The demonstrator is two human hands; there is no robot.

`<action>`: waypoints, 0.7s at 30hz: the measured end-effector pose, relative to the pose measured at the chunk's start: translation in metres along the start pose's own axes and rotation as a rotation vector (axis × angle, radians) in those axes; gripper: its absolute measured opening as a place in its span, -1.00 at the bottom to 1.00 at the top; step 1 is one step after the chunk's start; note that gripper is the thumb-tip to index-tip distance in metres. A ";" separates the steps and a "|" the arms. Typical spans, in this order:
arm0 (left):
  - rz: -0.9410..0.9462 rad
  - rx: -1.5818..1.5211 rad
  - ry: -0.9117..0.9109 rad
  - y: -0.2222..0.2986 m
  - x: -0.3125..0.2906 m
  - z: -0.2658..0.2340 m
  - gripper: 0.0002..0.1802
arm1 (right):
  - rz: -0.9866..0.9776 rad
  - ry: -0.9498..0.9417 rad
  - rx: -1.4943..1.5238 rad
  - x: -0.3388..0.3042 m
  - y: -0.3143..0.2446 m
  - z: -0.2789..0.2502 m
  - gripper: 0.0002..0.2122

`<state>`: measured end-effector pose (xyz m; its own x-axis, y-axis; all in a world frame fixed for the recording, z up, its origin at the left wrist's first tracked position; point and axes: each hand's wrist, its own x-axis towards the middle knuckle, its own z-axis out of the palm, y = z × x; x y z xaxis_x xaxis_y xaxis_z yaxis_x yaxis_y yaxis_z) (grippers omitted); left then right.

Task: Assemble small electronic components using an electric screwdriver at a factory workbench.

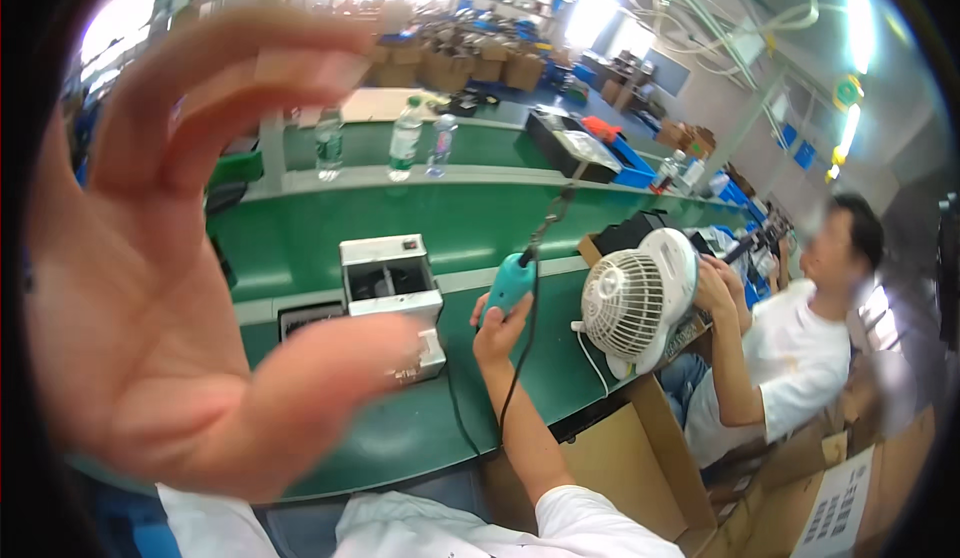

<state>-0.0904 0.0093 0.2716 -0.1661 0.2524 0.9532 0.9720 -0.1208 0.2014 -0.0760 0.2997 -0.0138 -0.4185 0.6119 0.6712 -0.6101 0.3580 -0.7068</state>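
My left hand (pixel 190 288) is raised very close to the head camera and fills the left side. Its fingers curve apart from the thumb, with nothing between them. Over the green bench (pixel 385 448), my right hand (pixel 500 333) is wrapped round a teal electric screwdriver (pixel 513 283), which hangs from a dark coiled cord. The tool's lower end is hidden by the hand. A white box-shaped device (pixel 385 258) with a dark opening stands to the left of the screwdriver, partly behind my left thumb.
At right, a co-worker in a white shirt (pixel 800 358) holds a white fan (pixel 635 303) over the bench. An open cardboard box (pixel 640 458) stands below. Plastic bottles (pixel 405 138) line the shelf behind, beside a black tray (pixel 570 148) and a blue bin (pixel 632 163).
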 end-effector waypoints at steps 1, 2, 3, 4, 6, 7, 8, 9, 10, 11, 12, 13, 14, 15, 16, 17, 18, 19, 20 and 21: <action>0.015 -0.040 -0.004 -0.007 0.002 0.008 -0.25 | -0.005 0.003 -0.025 0.002 0.001 -0.006 -0.44; 0.017 -0.141 0.052 -0.003 -0.001 0.018 -0.28 | 0.006 0.002 -0.088 0.000 0.005 -0.010 -0.41; 0.018 -0.244 0.107 -0.003 -0.013 0.029 -0.31 | 0.017 0.002 -0.150 -0.005 0.008 -0.013 -0.38; 0.089 -0.357 0.027 -0.016 -0.027 0.033 -0.39 | -0.010 0.037 -0.143 -0.011 0.008 -0.012 -0.38; -0.125 -0.421 -0.154 -0.009 -0.067 0.049 -0.52 | -0.015 -0.011 -0.297 -0.013 0.009 -0.010 -0.36; -0.065 -0.366 -0.247 -0.007 -0.078 0.056 -0.55 | -0.025 0.007 -0.286 -0.010 0.005 -0.006 -0.36; -0.006 -0.311 -0.338 -0.003 -0.083 0.066 -0.58 | -0.042 0.019 -0.323 -0.008 0.000 -0.004 -0.36; 0.005 -0.313 -0.351 0.001 -0.087 0.073 -0.58 | -0.054 0.032 -0.365 -0.008 -0.009 -0.004 -0.36; 0.067 -0.342 -0.393 0.006 -0.090 0.079 -0.67 | -0.063 0.029 -0.398 -0.008 -0.015 -0.001 -0.36; 0.124 -0.370 -0.434 0.011 -0.091 0.082 -0.74 | -0.071 0.024 -0.432 -0.009 -0.020 0.002 -0.35; 0.185 -0.402 -0.436 0.014 -0.089 0.087 -0.78 | -0.070 0.039 -0.476 -0.007 -0.021 0.003 -0.36; 0.243 -0.432 -0.437 0.017 -0.086 0.091 -0.81 | -0.067 0.051 -0.520 -0.006 -0.021 0.004 -0.35; 0.233 -0.426 -0.439 0.021 -0.084 0.094 -0.81 | -0.060 0.044 -0.514 -0.004 -0.021 0.003 -0.35; 0.273 -0.480 -0.399 0.025 -0.081 0.097 -0.84 | -0.107 0.085 -0.571 0.000 -0.021 0.003 -0.36; 0.313 -0.534 -0.358 0.029 -0.080 0.098 -0.88 | -0.154 0.126 -0.628 0.001 -0.021 0.003 -0.37; 0.305 -0.513 -0.357 0.032 -0.077 0.097 -0.88 | -0.152 0.110 -0.611 0.001 -0.022 0.005 -0.37; 0.296 -0.541 -0.314 0.037 -0.074 0.093 -0.90 | -0.164 0.113 -0.612 0.001 -0.024 0.007 -0.38; 0.295 -0.583 -0.272 0.038 -0.071 0.092 -0.92 | -0.179 0.126 -0.622 0.002 -0.025 0.007 -0.39; 0.295 -0.625 -0.229 0.039 -0.068 0.089 -0.93 | -0.194 0.141 -0.633 0.002 -0.025 0.008 -0.39; 0.295 -0.670 -0.187 0.037 -0.067 0.086 -0.92 | -0.210 0.158 -0.646 0.002 -0.023 0.013 -0.40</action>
<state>-0.0289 0.0707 0.1957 0.1744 0.2708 0.9467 0.6533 -0.7512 0.0945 -0.0718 0.2840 0.0068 -0.2030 0.5617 0.8020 -0.1245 0.7976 -0.5902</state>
